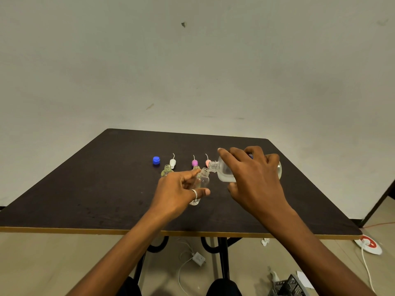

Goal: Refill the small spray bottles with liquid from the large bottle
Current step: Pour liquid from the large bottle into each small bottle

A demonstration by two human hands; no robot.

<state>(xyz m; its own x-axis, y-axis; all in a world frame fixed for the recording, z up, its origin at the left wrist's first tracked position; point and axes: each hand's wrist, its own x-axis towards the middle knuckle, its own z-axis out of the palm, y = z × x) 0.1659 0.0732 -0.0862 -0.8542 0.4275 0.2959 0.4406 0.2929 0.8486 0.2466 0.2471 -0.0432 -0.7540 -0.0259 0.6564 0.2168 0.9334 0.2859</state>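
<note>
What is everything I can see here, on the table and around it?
table: one, dark brown, before a plain wall.
held small bottle: one, clear, tilted, in the left hand.
large bottle: one, clear, tipped sideways in the right hand, mouth at the held small bottle's mouth.
other small bottles: two, clear, open, standing behind the left hand.
spray heads: three, white, purple-pink and pale pink, rowed behind the bottles.
cap: one, blue, left of the spray heads.
charger with cable: one, white, floor under the table.
cord reel: one, red and white, floor at right.
left hand: one, ringed, grips the held small bottle.
right hand: one, grips the large bottle.
</note>
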